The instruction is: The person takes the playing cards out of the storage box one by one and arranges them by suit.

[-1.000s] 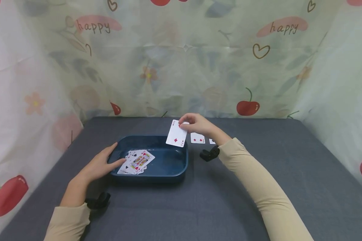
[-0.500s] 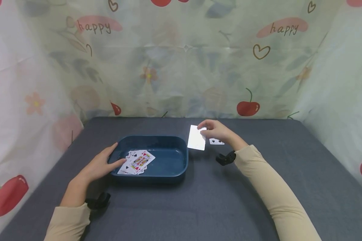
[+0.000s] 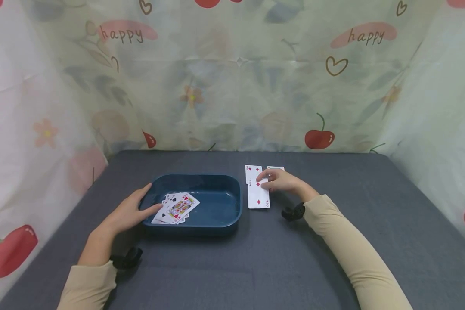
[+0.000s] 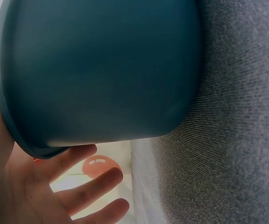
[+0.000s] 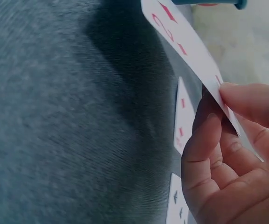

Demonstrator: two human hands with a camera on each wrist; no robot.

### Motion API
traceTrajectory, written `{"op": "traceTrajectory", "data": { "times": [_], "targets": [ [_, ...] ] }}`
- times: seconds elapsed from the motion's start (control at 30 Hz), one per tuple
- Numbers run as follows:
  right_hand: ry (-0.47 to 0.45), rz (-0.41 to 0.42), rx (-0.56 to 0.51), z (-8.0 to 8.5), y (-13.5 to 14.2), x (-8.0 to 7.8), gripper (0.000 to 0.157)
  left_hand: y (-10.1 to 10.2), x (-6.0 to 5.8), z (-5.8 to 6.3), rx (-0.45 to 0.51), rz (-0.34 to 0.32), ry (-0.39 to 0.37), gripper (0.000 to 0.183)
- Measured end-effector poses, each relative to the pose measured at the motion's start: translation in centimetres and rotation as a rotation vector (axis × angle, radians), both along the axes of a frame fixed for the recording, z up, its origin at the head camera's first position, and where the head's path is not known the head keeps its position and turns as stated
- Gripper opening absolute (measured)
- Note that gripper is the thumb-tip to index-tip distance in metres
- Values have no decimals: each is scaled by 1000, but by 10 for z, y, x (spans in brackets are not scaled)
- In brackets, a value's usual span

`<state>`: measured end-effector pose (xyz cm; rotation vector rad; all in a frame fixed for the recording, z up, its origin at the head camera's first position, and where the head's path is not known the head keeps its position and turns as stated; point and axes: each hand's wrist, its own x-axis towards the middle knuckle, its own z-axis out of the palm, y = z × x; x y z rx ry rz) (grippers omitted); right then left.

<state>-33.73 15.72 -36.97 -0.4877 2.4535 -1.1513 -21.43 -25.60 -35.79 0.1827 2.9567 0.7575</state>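
Observation:
My right hand (image 3: 283, 181) pinches a two of diamonds playing card (image 3: 258, 197) between thumb and fingers, face up and above the table to the right of the blue tray (image 3: 201, 226). In the right wrist view the card (image 5: 190, 46) is tilted over the cloth. A diamonds card (image 3: 251, 172) lies behind it, partly covered, and a spades card (image 5: 175, 200) lies beside that one. My left hand (image 3: 125, 213) holds the tray's left end, thumb over the rim and fingers outside. In the tray lies a loose pile of cards (image 3: 175, 209), the king of hearts on top.
A dark grey cloth (image 3: 217, 271) covers the table. Behind it hangs a patterned curtain (image 3: 232, 99), and similar curtains stand at both sides. A black wrist camera (image 3: 293, 212) sits under my right wrist.
My right hand has carried the two of diamonds from above the tray's right end to the right, then toward me and lower. My left hand and the tray have stayed put.

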Motion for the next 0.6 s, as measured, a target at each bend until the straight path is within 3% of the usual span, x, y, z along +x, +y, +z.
{"op": "traceTrajectory", "data": {
  "times": [0.3,0.6],
  "targets": [
    [11,27,54,-8,-6,-2,28,0,0,0,6,-1,7,89],
    [152,59,120,-13,-7,-2,23,0,0,0,8,-3,6,89]
  ]
}}
